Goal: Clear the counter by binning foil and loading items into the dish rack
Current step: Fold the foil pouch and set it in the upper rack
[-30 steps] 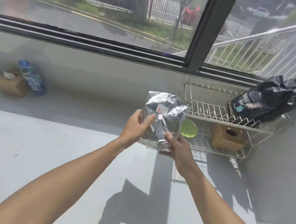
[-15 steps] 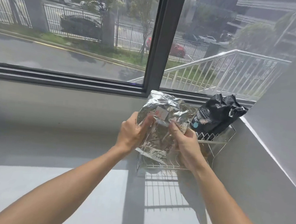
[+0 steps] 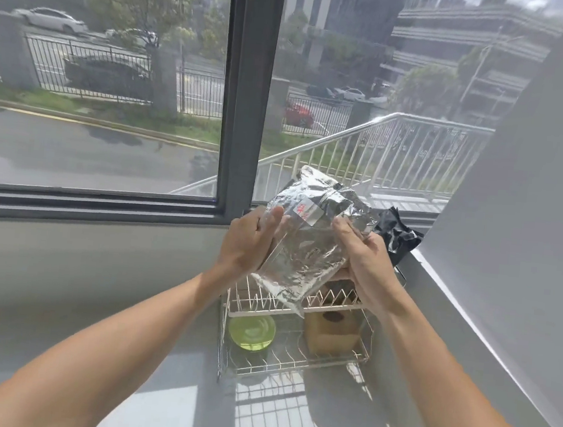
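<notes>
A crinkled silver foil pouch (image 3: 308,247) with a small white and red label is held up in the air over the wire dish rack (image 3: 254,305). My left hand (image 3: 248,241) grips its left edge and my right hand (image 3: 363,255) grips its right side. The two-tier rack stands in the counter's far right corner. On its lower tier lie a green lid (image 3: 251,331) and a brown cardboard box (image 3: 330,331). A black bag (image 3: 396,234) sits on the upper tier, mostly hidden behind the pouch and my right hand.
A grey wall (image 3: 520,219) rises right beside the rack. The window sill and dark frame (image 3: 102,204) run along the back. The grey counter (image 3: 76,296) stretches to the left and towards me.
The view has swung right and closer to the rack. Both hands have lifted the foil pouch higher, above the rack's upper tier. The bottle and box at far left are out of view.
</notes>
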